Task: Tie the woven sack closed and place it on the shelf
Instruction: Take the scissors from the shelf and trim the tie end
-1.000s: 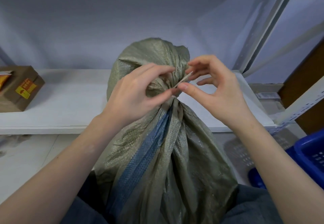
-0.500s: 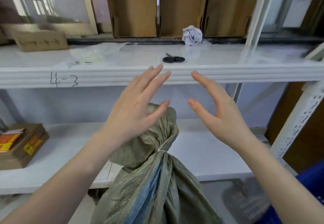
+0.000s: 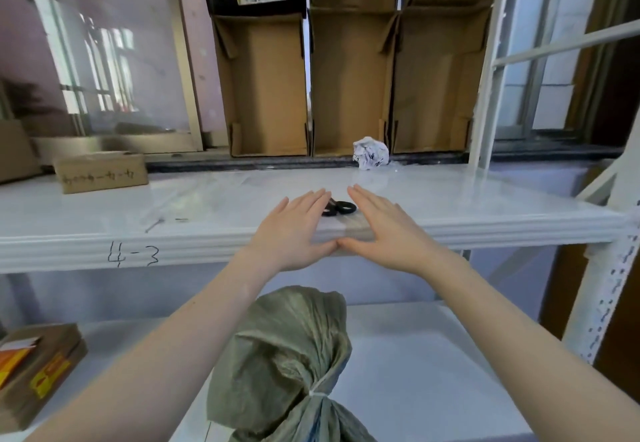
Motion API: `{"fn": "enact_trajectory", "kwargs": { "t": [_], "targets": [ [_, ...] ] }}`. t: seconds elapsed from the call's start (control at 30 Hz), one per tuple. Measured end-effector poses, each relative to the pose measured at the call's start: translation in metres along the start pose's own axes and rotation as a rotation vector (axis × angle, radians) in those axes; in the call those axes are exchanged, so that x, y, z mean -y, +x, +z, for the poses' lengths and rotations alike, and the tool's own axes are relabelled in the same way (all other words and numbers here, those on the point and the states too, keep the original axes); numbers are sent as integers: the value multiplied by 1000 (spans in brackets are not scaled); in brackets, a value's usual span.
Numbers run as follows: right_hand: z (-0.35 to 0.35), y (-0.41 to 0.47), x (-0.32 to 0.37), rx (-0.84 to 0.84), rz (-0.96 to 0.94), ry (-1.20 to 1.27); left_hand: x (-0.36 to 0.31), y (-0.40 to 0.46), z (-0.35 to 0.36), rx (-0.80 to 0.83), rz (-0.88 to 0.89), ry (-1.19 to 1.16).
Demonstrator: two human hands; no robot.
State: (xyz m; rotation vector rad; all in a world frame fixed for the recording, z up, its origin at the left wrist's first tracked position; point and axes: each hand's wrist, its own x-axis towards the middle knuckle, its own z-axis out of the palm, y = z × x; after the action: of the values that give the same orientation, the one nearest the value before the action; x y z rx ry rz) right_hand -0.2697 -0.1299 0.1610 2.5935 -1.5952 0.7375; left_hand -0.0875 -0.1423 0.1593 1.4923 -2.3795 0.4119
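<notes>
Both hands, left and right, reach flat over the shelf, grip released. The tied woven sack stands below.

The sack runs off the bottom edge, so only its tied neck and gathered top show. The left hand covers the scissors' blades; only the black handles show. The box on the lower shelf is cut by the left edge, its label print too blurred to read. Both forearms leave the frame at the bottom corners.
</notes>
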Motion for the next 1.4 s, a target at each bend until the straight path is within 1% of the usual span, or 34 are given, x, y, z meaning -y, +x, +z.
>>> {"fn": "enact_trajectory", "kwargs": {
  "t": [0.13, 0.23, 0.37, 0.47, 0.53, 0.6, 0.7, 0.77, 0.83, 0.93, 1.03, 1.13, 1.27, 1.33, 1.4],
  "targets": [
    [3, 11, 0, 63, 11, 15, 7, 5, 6, -12, 43, -17],
    [3, 12, 1, 54, 23, 69, 8, -1, 7, -139, 112, -79],
    [0, 3, 9, -116, 1, 226, 2, -16, 1, -367, 175, -234],
    [-4, -12, 14, -116, -25, 223, -4, -29, -10, -503, 227, -158],
    [-6, -24, 20, -161, -73, 175, -11, -38, -22, -560, 245, -176],
    [-8, -34, 31, -259, -110, 179, -20, -48, -33, -601, 275, -253],
    [-11, -49, 48, -407, -108, 304, -34, -62, -42, -661, 290, -357],
    [-12, -61, 58, -449, -48, 440, -43, -73, -46, -653, 260, -453],
    [-10, -74, 66, -446, 39, 639, -47, -86, -47, -595, 244, -489],
    [-5, -95, 72, -397, 124, 935, -44, -106, -37, -500, 175, -332],
    [5, -117, 75, -342, 152, 1103, -41, -122, -23, -402, 131, -218],
    [22, -137, 75, -288, 141, 1148, -43, -135, -11, -399, 127, -201],
    [43, -160, 71, -166, 138, 1137, -44, -150, 2, -389, 195, -192],
    [49, -166, 67, -96, 189, 1113, -41, -159, 10, -370, 224, -197],
    [53, -167, 63, -9, 286, 1130, -37, -167, 19, -358, 238, -187]
  ]
}}
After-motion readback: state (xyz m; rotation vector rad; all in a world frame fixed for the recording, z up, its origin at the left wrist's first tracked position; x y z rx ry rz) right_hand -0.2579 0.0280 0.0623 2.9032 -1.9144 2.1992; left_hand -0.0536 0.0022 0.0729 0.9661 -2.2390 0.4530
